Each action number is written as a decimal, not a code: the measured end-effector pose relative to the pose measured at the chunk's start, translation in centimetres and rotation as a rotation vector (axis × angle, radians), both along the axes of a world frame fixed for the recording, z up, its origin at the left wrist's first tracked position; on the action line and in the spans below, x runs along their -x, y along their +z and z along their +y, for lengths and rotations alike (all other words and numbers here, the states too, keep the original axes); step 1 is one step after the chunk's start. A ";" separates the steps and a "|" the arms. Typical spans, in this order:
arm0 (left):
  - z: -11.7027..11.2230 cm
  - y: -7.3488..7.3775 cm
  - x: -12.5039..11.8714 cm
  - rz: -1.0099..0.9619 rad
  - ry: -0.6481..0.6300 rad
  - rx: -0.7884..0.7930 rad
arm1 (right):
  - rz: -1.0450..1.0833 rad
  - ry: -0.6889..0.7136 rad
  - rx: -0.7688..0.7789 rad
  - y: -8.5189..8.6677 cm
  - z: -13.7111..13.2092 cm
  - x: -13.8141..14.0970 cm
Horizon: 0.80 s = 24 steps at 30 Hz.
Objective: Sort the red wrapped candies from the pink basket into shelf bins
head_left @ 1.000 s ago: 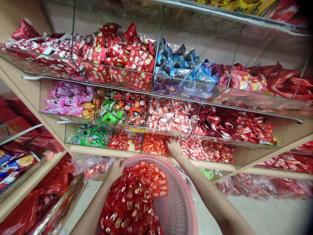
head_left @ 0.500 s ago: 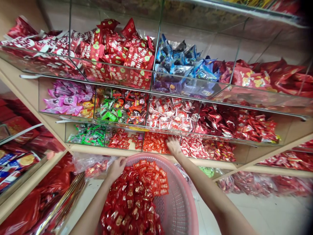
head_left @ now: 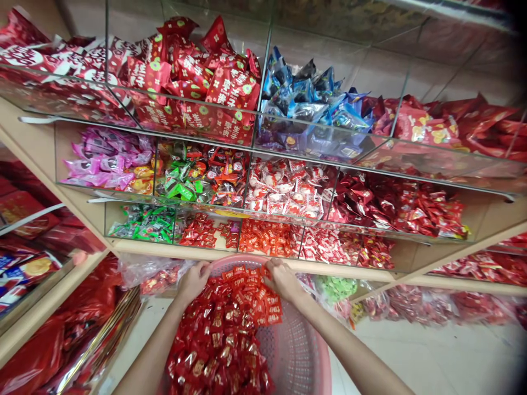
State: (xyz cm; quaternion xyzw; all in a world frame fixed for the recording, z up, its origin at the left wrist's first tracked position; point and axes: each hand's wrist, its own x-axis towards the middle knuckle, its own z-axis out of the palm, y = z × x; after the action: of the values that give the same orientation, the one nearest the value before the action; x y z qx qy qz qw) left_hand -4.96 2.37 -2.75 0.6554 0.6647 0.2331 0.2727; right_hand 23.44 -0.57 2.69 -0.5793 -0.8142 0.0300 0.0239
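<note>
A pink plastic basket (head_left: 302, 356) heaped with small red-wrapped candies (head_left: 224, 334) is held up against the lowest shelf. My left hand (head_left: 192, 281) grips the basket's far rim on the left. My right hand (head_left: 282, 280) is curled over the far rim on the right, its fingers among the orange-red candies at the top of the heap; whether it holds any I cannot make out. Just beyond the hands lies the glass-fronted bin of orange-red candies (head_left: 267, 241).
Glass-divided shelves rise ahead with bins of green candies (head_left: 144, 225), pink wrappers (head_left: 102, 164), blue wrappers (head_left: 313, 109) and many red packets (head_left: 399, 208). Bagged candies (head_left: 156, 277) lie under the shelf. Red boxes fill a shelf (head_left: 24, 263) at left. Tiled floor (head_left: 432, 356) is at right.
My right hand has come out of the orange-red candy bin and down onto the basket's far rim. The view has shifted slightly downward; my left hand keeps its grip.
</note>
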 end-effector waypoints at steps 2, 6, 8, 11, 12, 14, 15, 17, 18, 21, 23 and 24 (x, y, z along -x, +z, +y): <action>0.0 -0.1 0.0 -0.017 0.003 -0.003 | -0.059 0.022 0.075 -0.7 -1.0 0.3; -0.1 -0.1 0.0 -0.028 0.008 -0.002 | -0.176 0.001 0.202 -1.0 -1.8 0.7; -0.1 -0.1 0.0 -0.022 0.008 0.001 | -0.202 -0.017 0.203 -1.1 -1.8 1.0; -0.1 -0.1 0.0 -0.014 0.007 -0.007 | -0.228 -0.049 0.168 -1.8 -1.5 1.6; -0.1 -0.1 0.0 -0.015 0.007 -0.011 | -0.239 -0.059 0.157 -2.1 -1.4 1.8; -0.1 -0.1 0.1 -0.016 0.009 -0.010 | -0.268 -0.067 0.151 -2.6 -1.1 2.1; -0.1 -0.1 0.1 -0.016 0.009 -0.008 | -0.284 -0.066 0.153 -2.8 -1.0 2.3; -0.2 -0.1 0.1 -0.018 0.009 -0.008 | -0.310 -0.062 0.153 -3.1 -0.8 2.5; -0.2 -0.2 0.1 -0.020 0.008 -0.009 | -0.318 -0.059 0.150 -3.2 -0.7 2.6; -0.2 -0.2 0.1 -0.025 0.011 -0.012 | -0.324 -0.046 0.128 -3.2 -0.6 2.8; -0.2 -0.3 0.1 -0.025 0.015 -0.015 | -0.321 -0.032 0.118 -3.2 -0.5 2.9; -0.2 -0.3 0.1 -0.024 0.016 -0.017 | -0.318 -0.029 0.116 -3.2 -0.5 2.9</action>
State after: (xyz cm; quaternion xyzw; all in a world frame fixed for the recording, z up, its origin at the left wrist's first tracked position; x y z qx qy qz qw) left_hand -5.06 2.21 -3.09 0.6496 0.6646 0.2488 0.2729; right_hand 20.53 -1.05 -0.52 -0.5890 -0.7961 -0.0156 -0.1383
